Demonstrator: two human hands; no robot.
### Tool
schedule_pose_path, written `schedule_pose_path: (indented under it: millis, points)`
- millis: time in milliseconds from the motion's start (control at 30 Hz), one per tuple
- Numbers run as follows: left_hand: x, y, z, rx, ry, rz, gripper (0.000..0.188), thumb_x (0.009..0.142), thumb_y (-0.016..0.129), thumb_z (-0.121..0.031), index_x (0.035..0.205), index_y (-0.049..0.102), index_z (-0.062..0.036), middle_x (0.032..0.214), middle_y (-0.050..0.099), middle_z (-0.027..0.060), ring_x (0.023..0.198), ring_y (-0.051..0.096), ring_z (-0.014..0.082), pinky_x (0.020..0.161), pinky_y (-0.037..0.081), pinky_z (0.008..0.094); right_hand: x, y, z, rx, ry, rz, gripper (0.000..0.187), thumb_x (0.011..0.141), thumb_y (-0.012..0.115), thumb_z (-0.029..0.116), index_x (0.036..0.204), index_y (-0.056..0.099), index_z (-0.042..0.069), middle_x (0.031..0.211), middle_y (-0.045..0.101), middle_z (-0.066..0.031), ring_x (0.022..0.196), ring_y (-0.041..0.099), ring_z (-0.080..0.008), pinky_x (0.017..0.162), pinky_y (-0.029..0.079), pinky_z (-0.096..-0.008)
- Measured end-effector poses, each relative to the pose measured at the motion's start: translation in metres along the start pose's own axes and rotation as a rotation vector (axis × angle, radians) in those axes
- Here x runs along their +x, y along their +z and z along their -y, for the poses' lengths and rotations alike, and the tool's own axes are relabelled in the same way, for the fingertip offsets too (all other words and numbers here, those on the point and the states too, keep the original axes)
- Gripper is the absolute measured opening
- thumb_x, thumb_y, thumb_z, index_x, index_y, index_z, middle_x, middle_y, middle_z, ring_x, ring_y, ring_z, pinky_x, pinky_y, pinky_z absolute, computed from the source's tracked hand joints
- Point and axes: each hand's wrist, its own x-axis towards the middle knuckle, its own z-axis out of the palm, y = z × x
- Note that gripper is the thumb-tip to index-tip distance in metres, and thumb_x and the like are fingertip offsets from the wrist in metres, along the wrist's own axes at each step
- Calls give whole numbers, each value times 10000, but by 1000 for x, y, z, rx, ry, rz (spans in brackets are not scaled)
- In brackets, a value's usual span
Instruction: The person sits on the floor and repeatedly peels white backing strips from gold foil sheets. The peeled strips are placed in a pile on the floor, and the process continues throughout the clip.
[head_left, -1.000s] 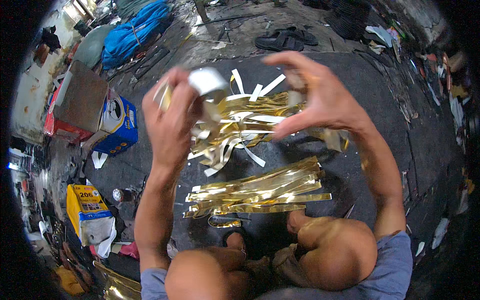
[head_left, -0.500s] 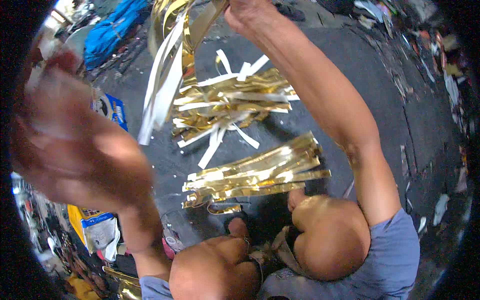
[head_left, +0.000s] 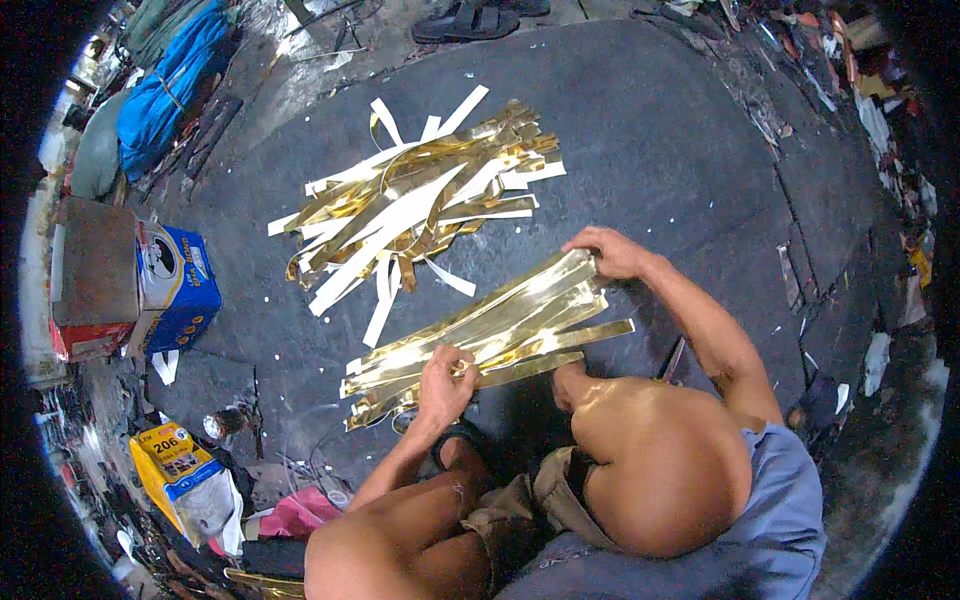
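Observation:
A near bundle of shiny gold strips lies slanted on the dark mat in front of my feet. My left hand is closed at its lower left part, thumb and fingers pinching strips there. At the bundle's far right end, my right hand has its fingers bent over the strip ends. Beyond it lies a looser pile of gold and white strips, some white-backed pieces sticking out of it. Neither hand touches that pile.
The dark mat carries small scraps. At left stand a blue box and a metal can, with a yellow package nearer me. A blue bundle lies at far left, sandals at the far edge. Scraps litter the right side.
A raised bunch of gold and white strips now lies across the farther pile, and my right hand has let it go. Both hands have come down onto the near gold bundle.

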Motion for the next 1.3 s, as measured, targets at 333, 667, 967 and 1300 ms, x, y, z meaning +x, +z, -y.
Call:
schedule_pose_path:
  millis: [333,667,967,1300]
  points:
    - [22,2,-32,-150,88,70,142,797,681,-117,902,647,-28,913,639,132,810,622,253,777,494,381,-21,-55,81,-402,-77,183,261,884,610,203,1120,671,110,1046,621,-158,921,624,-355,817,512,-435]
    - [51,-39,-116,-437,211,69,77,879,619,-90,878,645,-18,733,601,24,646,513,63,575,423,239,-9,-155,179,465,360,-271,213,883,694,208,849,694,-2,712,681,-73,547,638,-123,490,513,-244]
    - [57,-48,-140,-479,-112,108,251,900,665,-158,701,565,-41,617,591,21,541,514,57,488,395,234,0,-9,226,1232,270,-58,172,967,552,195,931,596,33,776,608,6,671,579,-68,626,485,-229]
    - [51,-44,-122,-967,-67,452,221,957,568,-156,774,588,-35,665,601,36,553,558,93,498,449,237,-9,-24,199,799,-123,231,286,1008,468,341,939,571,83,819,537,13,812,494,-105,723,416,-304]
